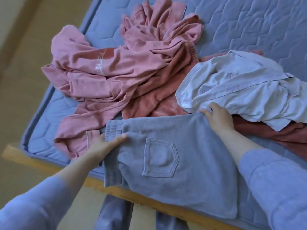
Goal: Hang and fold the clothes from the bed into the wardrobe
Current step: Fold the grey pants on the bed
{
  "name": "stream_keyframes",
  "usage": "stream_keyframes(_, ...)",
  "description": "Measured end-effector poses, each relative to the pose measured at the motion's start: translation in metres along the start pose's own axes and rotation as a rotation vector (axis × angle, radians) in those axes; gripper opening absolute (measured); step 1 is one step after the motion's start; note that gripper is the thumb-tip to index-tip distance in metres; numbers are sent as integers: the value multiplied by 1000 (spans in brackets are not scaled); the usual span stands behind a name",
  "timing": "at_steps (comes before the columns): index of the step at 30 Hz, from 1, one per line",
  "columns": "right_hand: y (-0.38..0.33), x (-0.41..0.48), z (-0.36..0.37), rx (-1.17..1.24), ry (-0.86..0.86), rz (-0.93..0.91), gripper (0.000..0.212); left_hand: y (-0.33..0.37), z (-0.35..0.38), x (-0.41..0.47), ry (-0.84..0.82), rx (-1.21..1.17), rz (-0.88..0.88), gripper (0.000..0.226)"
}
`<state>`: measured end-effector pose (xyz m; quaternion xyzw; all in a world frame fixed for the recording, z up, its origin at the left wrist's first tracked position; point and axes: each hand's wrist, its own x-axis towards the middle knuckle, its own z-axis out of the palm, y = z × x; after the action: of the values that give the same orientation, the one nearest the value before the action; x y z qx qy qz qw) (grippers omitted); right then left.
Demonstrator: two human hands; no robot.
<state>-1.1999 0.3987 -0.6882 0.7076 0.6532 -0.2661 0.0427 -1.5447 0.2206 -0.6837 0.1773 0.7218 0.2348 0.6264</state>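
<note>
Grey sweatpants (169, 156) with a back pocket lie spread on the near edge of the blue quilted mattress (249, 30), partly hanging over the bed's side. My left hand (106, 143) grips the elastic waistband at the left. At the pants' upper right edge, my right hand (217, 118) pinches the fabric. A pile of pink clothes (116, 70) lies behind, with a white shirt (240, 90) to the right.
A dark red garment (274, 131) lies under the white shirt. The wooden bed frame (141, 198) runs along the near edge. Beige floor (20, 97) lies to the left. The wardrobe is out of view.
</note>
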Motion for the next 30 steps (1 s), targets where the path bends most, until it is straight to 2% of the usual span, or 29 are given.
stream_keyframes(2,-1,1,2,-18,7,12,38,-5,0,-4,-177,-16,-12,43)
stream_keyframes(4,-2,0,3,-52,13,24,41,-10,-3,-6,-199,28,-17,45)
stream_keyframes(7,-4,1,1,-132,24,33,43,-14,-14,-4,-66,93,-34,45)
stream_keyframes(11,-6,1,3,-225,0,-2,41,-9,-16,-1,170,509,49,36)
stream_keyframes(15,-11,-10,4,-74,7,55,40,-5,-2,-12,366,710,72,69)
stream_keyframes(19,-2,-40,-5,53,227,13,35,8,22,-27,475,863,275,101)
stream_keyframes(20,3,-47,-7,64,270,20,35,13,30,-31,478,927,335,103)
stream_keyframes(25,41,-84,-15,130,262,141,29,47,73,-42,441,1106,490,64)
stream_keyframes(30,86,-119,-2,263,145,411,36,69,130,-42,176,970,561,39)
